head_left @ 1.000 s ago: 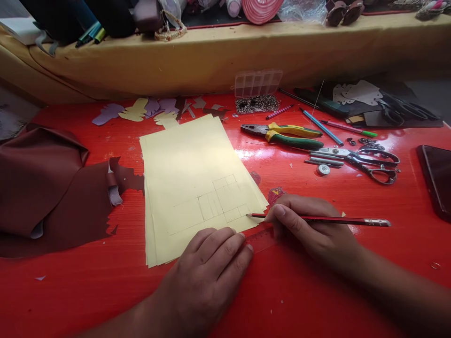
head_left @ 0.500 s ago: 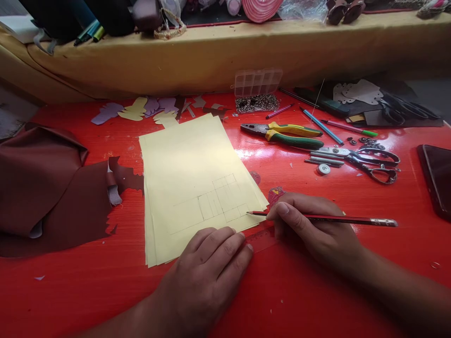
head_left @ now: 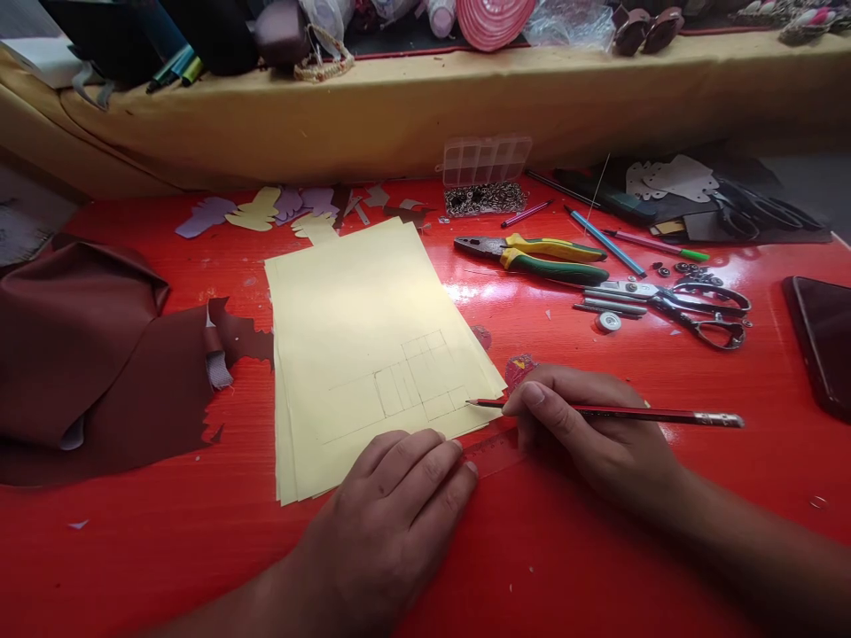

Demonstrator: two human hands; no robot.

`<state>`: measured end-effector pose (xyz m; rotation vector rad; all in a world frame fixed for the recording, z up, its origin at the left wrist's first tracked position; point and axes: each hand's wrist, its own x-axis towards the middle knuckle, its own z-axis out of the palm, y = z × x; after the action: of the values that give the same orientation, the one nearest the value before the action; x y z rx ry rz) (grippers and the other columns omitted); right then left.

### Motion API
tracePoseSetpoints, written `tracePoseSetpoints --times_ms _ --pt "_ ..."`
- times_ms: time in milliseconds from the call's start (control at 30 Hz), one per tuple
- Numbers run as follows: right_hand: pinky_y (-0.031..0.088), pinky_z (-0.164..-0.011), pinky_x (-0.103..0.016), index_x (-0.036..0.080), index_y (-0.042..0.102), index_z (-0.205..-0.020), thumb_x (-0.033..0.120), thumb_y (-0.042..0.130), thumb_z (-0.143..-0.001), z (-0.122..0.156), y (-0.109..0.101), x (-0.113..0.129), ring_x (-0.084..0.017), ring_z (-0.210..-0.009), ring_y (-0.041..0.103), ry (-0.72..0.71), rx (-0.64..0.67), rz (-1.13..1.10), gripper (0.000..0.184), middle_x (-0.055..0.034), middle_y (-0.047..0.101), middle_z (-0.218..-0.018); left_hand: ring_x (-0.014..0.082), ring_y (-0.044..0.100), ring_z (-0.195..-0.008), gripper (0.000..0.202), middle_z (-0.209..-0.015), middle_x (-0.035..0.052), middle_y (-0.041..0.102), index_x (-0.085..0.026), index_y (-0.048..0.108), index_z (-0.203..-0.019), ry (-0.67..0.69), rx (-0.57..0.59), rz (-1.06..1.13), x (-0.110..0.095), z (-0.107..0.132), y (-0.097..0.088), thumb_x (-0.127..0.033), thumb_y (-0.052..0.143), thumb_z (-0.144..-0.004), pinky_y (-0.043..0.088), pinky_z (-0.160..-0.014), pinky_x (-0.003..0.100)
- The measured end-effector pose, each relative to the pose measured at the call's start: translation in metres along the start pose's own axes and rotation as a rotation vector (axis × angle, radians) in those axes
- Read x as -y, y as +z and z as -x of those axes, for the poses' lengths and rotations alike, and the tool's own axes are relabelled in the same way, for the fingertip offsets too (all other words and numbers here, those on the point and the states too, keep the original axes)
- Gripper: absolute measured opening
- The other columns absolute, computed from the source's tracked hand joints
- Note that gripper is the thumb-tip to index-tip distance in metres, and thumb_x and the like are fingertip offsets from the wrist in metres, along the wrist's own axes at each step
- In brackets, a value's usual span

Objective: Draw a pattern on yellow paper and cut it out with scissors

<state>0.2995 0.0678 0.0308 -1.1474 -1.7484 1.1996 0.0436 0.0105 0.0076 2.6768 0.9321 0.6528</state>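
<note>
A stack of pale yellow paper sheets (head_left: pixel 359 319) lies on the red table (head_left: pixel 199 549), with pencilled rectangles near its lower right corner. My left hand (head_left: pixel 392 514) lies flat, fingers together, pressing a clear red ruler (head_left: pixel 495 450) onto the paper's lower edge. My right hand (head_left: pixel 591 430) pinches a red-and-black pencil (head_left: pixel 651 414). Its tip touches the paper's right edge just above the ruler, and its eraser end points right.
Brown leather pieces (head_left: pixel 86 346) lie at the left. Pliers (head_left: pixel 538 255), scissors (head_left: pixel 698 310), pens (head_left: pixel 608 239), small metal parts, a clear compartment box (head_left: pixel 485 159) and a pile of metal rings sit at the back right. A dark phone (head_left: pixel 821 341) lies at the right edge. Paper cut-outs (head_left: pixel 266 208) lie behind the sheets.
</note>
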Motion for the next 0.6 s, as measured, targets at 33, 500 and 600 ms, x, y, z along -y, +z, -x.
tracePoseSetpoints --times_ms 33,500,600 --pt "0.050 -0.057 -0.028 0.022 0.074 -0.089 0.043 0.053 -0.115 0.0004 0.0001 0.0001 -0.015 -0.058 0.063 0.010 -0.009 -0.013 0.039 0.0004 0.069 -0.063 0.0316 0.061 -0.125 0.035 -0.133 0.0151 0.072 -0.007 0.069 -0.134 0.001 -0.005 -0.002 -0.0001 0.0001 -0.0001 -0.006 0.053 -0.103 0.047 -0.107 0.048" --pt "0.050 -0.048 -0.026 0.020 0.071 -0.089 0.048 0.055 -0.113 0.0064 0.0048 -0.0064 -0.014 -0.047 0.059 0.140 -0.051 -0.263 0.040 0.0011 0.066 -0.062 0.0278 0.066 -0.108 0.033 -0.122 0.0154 0.076 -0.005 0.071 -0.127 0.116 -0.053 -0.047 -0.0003 0.0005 -0.0058 -0.006 0.044 -0.107 0.055 -0.092 0.043" --pt "0.049 -0.048 -0.027 0.019 0.071 -0.088 0.049 0.056 -0.112 0.0066 0.0056 -0.0072 -0.014 -0.048 0.060 0.136 -0.060 -0.267 0.041 0.0009 0.066 -0.062 0.0257 0.067 -0.097 0.035 -0.113 0.0146 0.076 -0.006 0.069 -0.129 0.106 -0.063 -0.111 -0.0026 0.0010 -0.0056 -0.008 0.039 -0.109 0.055 -0.083 0.040"
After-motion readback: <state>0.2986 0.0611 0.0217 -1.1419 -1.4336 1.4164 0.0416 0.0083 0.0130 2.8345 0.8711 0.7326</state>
